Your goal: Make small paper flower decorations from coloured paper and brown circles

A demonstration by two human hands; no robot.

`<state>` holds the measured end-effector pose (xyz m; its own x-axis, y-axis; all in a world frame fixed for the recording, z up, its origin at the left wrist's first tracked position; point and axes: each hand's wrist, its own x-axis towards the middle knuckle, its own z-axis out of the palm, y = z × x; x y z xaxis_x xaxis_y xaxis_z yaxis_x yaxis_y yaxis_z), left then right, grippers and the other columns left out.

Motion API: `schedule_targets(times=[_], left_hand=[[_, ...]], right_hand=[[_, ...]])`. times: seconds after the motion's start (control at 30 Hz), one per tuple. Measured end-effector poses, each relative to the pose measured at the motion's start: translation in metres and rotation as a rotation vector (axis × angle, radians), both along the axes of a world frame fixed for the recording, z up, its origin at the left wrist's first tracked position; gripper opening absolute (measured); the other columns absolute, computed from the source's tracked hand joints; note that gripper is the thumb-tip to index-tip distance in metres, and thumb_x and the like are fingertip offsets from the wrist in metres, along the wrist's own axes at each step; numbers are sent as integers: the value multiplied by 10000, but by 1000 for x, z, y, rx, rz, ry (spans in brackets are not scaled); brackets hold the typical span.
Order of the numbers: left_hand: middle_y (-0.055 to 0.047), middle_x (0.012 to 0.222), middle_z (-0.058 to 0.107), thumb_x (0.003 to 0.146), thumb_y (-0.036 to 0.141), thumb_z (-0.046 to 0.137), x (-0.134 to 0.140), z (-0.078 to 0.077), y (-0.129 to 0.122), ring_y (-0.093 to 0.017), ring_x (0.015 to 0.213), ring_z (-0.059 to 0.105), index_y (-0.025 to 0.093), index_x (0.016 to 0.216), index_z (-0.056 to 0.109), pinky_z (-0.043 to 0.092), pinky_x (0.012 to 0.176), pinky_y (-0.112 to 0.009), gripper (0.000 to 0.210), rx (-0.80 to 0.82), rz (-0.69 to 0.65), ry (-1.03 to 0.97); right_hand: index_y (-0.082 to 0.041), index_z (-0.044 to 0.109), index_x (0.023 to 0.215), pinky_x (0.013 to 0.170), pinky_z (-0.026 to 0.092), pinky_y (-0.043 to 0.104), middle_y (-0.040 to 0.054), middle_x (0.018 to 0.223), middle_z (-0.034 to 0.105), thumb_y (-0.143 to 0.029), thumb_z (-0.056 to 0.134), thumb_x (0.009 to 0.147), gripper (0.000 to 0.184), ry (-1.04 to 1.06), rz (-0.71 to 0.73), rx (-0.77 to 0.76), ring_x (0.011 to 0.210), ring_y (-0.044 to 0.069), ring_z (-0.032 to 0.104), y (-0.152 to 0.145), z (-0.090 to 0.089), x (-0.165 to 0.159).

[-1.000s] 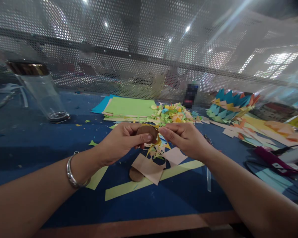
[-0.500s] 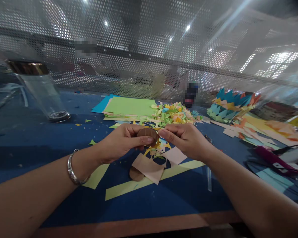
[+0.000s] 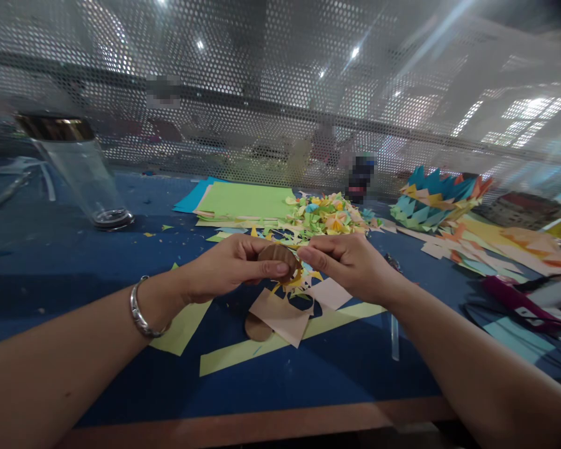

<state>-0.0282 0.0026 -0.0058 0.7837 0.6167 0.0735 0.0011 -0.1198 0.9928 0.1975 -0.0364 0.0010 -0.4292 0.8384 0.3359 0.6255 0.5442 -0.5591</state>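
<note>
Between the thumb and fingers of my left hand (image 3: 227, 265) is a round, flat brown disc (image 3: 275, 254), held above the table. Some yellow paper shows at the disc's lower right edge. My right hand (image 3: 355, 265) is closed in a pinch just right of the disc, with yellow paper running up to its fingertips; the grip itself is partly hidden. Below the hands lie a pale pink sheet (image 3: 280, 315) with a curved cut, a second brown disc (image 3: 258, 329) partly under it, and a long pale yellow strip (image 3: 234, 357).
Stacked green sheets (image 3: 247, 199) lie at the back beside a heap of paper scraps (image 3: 334, 212). A clear bottle (image 3: 81, 178) stands at left. Folded paper pieces (image 3: 437, 199), a magenta power strip (image 3: 514, 302) and cables are at right. A perforated metal screen (image 3: 243, 93) rises behind.
My left hand has tilted the disc slightly, its lower edge moving a little down and right. The right hand stays almost in place, and the view has shifted slightly.
</note>
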Motion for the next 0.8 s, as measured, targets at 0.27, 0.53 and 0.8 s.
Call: schedule_targets(times=[0.27, 0.53, 0.8], left_hand=[[18, 746, 591, 886, 208, 636, -3, 0, 3, -97, 719, 510, 171, 795, 692, 393, 714, -229, 113, 32, -69, 41], [-25, 754, 595, 853, 296, 660, -5, 0, 9, -149, 756, 527, 168, 717, 672, 439, 762, -295, 187, 123, -109, 95], [-9, 747, 589, 858, 275, 655, -7, -1, 11, -130, 723, 511, 174, 768, 700, 413, 708, -255, 143, 131, -143, 105]], right_hand=[[-197, 371, 620, 502, 227, 269, -52, 591, 306, -519, 492, 965, 487, -28, 5, 19, 527, 83, 311, 0, -2, -1], [-196, 390, 620, 503, 235, 261, -52, 580, 311, -519, 488, 967, 484, -76, 17, 47, 526, 83, 332, 1, -2, 0], [-199, 382, 614, 508, 232, 271, -55, 582, 300, -506, 494, 969, 482, -65, 34, 31, 523, 85, 324, 2, -4, -3]])
